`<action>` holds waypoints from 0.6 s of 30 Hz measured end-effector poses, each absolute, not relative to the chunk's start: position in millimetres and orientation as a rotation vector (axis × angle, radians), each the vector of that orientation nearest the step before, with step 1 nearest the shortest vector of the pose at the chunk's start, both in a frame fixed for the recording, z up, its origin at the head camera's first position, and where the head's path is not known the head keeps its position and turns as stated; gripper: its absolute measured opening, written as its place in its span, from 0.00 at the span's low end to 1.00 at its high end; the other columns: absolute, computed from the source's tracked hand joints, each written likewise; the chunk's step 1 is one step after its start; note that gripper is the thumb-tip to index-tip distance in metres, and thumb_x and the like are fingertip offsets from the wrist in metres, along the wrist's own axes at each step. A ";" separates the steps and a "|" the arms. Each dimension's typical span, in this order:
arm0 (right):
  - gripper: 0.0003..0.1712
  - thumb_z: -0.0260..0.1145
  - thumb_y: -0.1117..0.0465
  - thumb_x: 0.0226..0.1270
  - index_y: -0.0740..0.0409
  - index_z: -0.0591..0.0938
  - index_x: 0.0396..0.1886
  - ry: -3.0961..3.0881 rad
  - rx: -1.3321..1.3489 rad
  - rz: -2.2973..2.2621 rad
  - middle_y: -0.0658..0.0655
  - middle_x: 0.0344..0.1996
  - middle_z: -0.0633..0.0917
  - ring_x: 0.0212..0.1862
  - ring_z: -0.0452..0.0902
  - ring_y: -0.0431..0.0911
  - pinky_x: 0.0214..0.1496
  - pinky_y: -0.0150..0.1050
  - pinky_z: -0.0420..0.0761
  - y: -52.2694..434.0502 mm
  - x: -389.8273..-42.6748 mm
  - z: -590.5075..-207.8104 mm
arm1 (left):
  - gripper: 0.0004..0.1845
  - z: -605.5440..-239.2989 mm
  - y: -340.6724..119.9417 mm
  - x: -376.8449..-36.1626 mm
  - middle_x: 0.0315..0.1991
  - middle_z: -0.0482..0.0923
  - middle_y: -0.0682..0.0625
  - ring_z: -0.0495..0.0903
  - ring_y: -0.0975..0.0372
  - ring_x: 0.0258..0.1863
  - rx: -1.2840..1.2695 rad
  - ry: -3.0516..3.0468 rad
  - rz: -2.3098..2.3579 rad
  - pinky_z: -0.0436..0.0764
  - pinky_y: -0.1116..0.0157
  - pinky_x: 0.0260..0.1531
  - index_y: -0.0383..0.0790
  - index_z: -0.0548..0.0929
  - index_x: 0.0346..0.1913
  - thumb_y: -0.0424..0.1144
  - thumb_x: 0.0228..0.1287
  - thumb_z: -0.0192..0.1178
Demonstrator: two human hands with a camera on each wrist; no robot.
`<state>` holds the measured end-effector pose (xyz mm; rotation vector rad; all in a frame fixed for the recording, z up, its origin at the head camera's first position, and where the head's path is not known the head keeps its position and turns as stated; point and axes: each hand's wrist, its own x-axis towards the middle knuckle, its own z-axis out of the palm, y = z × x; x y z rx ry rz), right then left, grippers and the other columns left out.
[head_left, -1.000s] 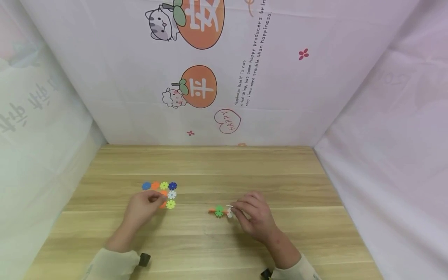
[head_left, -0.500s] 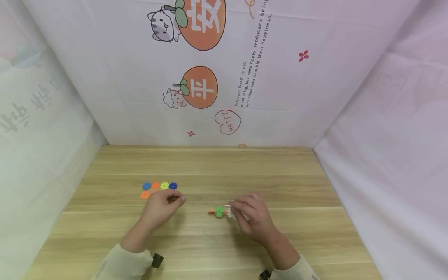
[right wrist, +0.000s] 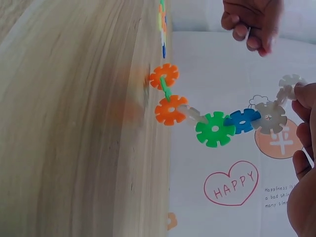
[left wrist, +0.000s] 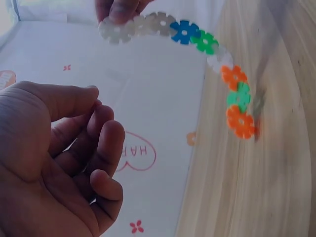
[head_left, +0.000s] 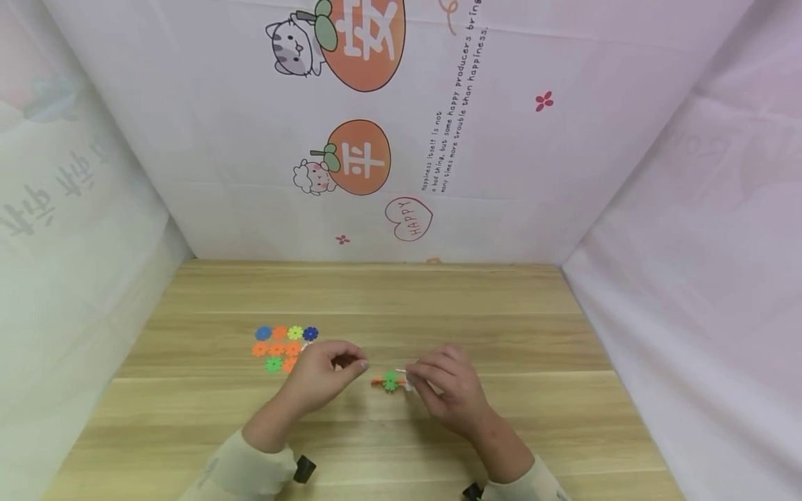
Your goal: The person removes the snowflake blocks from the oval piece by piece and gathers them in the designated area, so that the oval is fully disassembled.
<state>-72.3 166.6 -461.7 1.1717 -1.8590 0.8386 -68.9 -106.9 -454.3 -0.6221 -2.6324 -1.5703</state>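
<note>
Wooden table (head_left: 514, 431): edges partly cut off. Left hand (head_left: 328, 372): fingers curled; cannot tell if anything is held. Right hand (head_left: 451, 386): grips one end of disc chain (right wrist: 222, 138); far end's table contact unclear. Loose discs (head_left: 273, 349): partly hidden by left hand. Pale end disc (left wrist: 109, 34): partly under right fingertips.

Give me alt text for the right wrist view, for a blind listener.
The right hand pinches one end of a curved chain of notched discs, white, blue, green and orange. The left hand shows at the top, with a wooden tabletop and white printed backdrop behind.
</note>
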 end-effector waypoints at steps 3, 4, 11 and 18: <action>0.04 0.74 0.62 0.67 0.59 0.90 0.37 -1.861 1.183 0.830 0.49 0.35 0.90 0.38 0.80 0.45 0.46 0.39 0.73 165.7 -72.4 -461.4 | 0.04 -454.1 -97.1 -67.6 0.37 0.85 0.65 0.83 0.66 0.36 -0.720 -2.595 -1.614 0.82 0.66 0.35 0.56 0.89 0.43 0.42 0.68 0.71; 0.04 0.74 0.62 0.66 0.59 0.90 0.37 -1.858 1.187 0.827 0.49 0.35 0.90 0.38 0.80 0.45 0.46 0.39 0.73 165.3 -72.5 -461.3 | 0.05 -453.6 -94.0 -67.0 0.38 0.85 0.65 0.83 0.66 0.36 -0.738 -2.582 -1.627 0.81 0.66 0.34 0.57 0.89 0.43 0.42 0.68 0.71; 0.05 0.77 0.62 0.63 0.57 0.90 0.37 -1.837 1.205 0.834 0.48 0.33 0.89 0.37 0.81 0.44 0.44 0.39 0.75 163.4 -73.2 -459.8 | 0.05 -449.2 -79.9 -64.9 0.40 0.85 0.63 0.83 0.66 0.35 -0.832 -2.493 -1.642 0.78 0.67 0.31 0.55 0.89 0.42 0.41 0.66 0.73; 0.06 0.78 0.62 0.60 0.56 0.90 0.36 -1.826 1.209 0.846 0.47 0.33 0.90 0.36 0.81 0.43 0.43 0.38 0.75 162.5 -73.0 -459.2 | 0.03 -446.0 -76.1 -63.4 0.39 0.86 0.60 0.82 0.66 0.35 -0.861 -2.504 -1.651 0.76 0.67 0.31 0.55 0.90 0.39 0.40 0.67 0.72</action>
